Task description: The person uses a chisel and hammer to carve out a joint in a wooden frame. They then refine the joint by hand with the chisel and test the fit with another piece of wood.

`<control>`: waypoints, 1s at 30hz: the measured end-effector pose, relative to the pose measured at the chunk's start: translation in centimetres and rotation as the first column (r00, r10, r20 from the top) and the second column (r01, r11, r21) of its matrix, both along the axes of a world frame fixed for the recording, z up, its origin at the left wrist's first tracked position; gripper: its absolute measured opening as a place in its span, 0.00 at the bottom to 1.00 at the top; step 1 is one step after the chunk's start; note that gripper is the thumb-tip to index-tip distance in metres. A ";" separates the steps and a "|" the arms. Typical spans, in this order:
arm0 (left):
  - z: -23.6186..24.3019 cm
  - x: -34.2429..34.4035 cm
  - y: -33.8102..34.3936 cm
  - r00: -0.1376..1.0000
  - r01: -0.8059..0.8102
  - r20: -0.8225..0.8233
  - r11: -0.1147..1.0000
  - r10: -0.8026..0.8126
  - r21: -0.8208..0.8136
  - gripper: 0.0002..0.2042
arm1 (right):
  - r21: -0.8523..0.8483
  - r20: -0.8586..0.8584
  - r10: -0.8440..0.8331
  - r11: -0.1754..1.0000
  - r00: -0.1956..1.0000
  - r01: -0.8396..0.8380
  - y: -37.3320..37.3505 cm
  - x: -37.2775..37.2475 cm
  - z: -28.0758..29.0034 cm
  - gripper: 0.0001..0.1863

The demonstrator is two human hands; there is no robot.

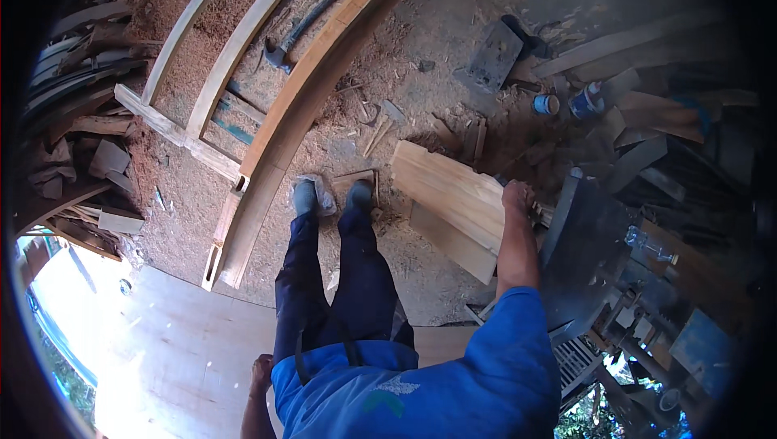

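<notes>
My right arm reaches out to the right, and my right hand [518, 196] is closed at the upper end of a pale wooden board [449, 188]. The board leans at a slant beside a dark metal machine table [589, 233]. Under it lies a thinner, flatter panel [453, 241]. Low at my side hangs my left hand [261, 370], its fingers curled with nothing visible in them. Ahead on the left is a curved wooden frame [279, 115] with slots cut in its near end. A claw hammer [303, 30] lies between its rails.
Sawdust and offcuts cover the floor around my shoes [306, 198]. Timber pieces [89, 131] are piled at the far left. On the right are a blue can [546, 104], a blue container [587, 103], a clear bottle [651, 246] and a dark metal block [494, 59].
</notes>
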State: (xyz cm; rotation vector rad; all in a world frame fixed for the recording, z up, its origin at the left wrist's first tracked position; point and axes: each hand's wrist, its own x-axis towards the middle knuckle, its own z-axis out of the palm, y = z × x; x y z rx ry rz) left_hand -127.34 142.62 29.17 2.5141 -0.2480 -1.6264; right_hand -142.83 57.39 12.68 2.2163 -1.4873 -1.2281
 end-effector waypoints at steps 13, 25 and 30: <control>-9.3 5.3 -29.4 0.559 -0.799 -0.510 0.588 0.654 -0.122 0.20 | 0.503 0.009 -0.113 0.859 0.994 0.093 12.6 11.5 11.0 0.21; -9.7 -3.7 -46.3 -0.263 -0.861 -0.762 0.212 0.591 0.462 0.56 | 0.402 0.424 -0.236 0.914 0.874 0.052 29.1 4.6 42.7 0.20; 2.4 -1.3 -48.3 -0.260 -0.933 -0.844 0.102 0.470 0.344 0.43 | 0.215 0.671 -0.113 0.975 0.733 -0.047 36.7 1.7 52.9 0.22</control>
